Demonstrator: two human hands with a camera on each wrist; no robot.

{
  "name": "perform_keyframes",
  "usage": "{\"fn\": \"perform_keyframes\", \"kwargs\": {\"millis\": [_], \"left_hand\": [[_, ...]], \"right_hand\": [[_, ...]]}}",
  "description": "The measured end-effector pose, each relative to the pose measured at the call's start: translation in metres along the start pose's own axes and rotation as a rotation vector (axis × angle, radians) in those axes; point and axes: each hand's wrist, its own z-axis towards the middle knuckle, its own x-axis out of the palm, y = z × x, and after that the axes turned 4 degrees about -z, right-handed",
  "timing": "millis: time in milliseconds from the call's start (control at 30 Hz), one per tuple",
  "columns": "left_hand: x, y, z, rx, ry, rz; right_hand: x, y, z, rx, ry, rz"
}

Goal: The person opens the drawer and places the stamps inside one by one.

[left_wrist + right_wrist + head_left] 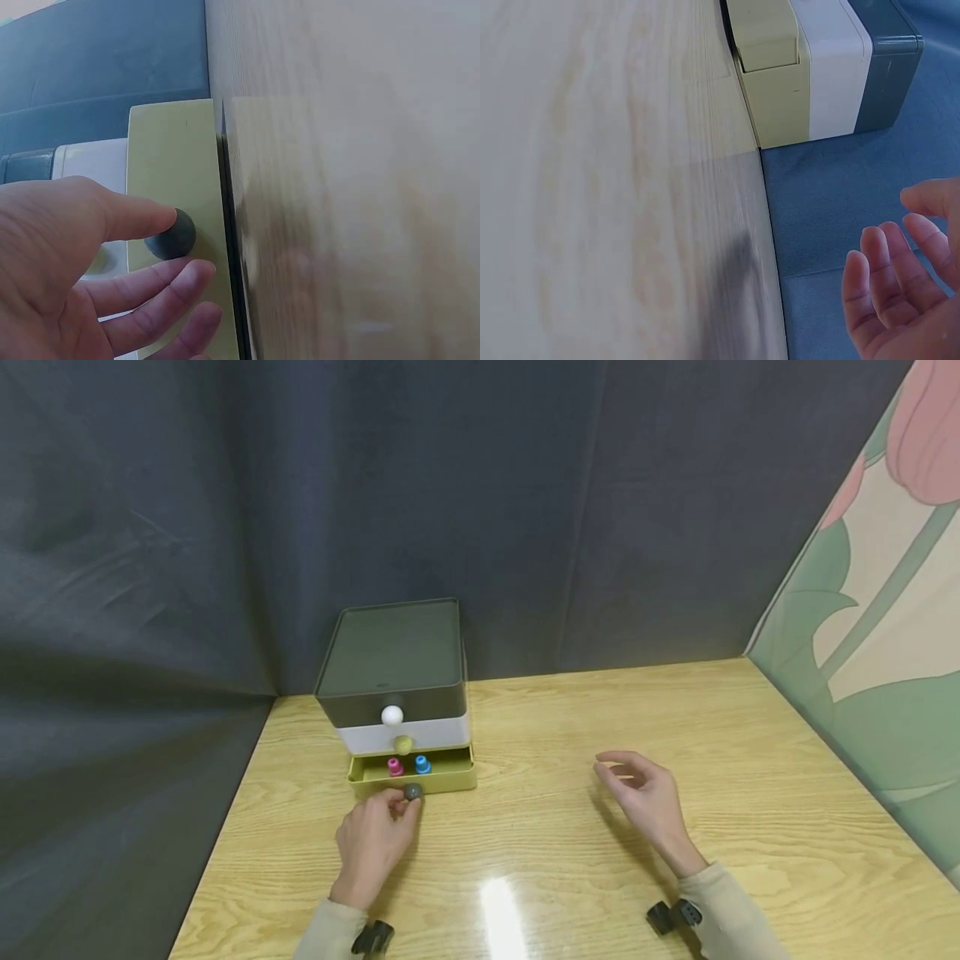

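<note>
A small drawer cabinet stands at the back left of the table, with a dark green top tier, a white middle tier and a yellow-green bottom tier. Its bottom drawer is pulled partway out. Inside that drawer stand a pink small piece and a blue one; their kind is unclear. My left hand pinches the drawer's dark round knob between thumb and index finger. Off to the right, my right hand hovers over the table with loosely bent fingers, holding nothing.
Above the bottom drawer, a white knob and a yellow-green knob stick out from the upper tiers. Dark curtain hangs behind the wooden table. A flower-patterned panel borders the right side.
</note>
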Motion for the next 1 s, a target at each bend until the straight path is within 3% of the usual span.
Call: {"fn": "perform_keyframes", "kwargs": {"millis": [467,1000], "left_hand": [[0.006,0.003,0.024,-0.012,0.000,-0.010],[0.010,0.004,0.034,-0.007,-0.008,-0.033]], "right_hand": [[0.001,-0.002,-0.001,-0.022,0.001,-0.002],[0.001,-0.003,0.000,-0.019,-0.003,-0.013]]}}
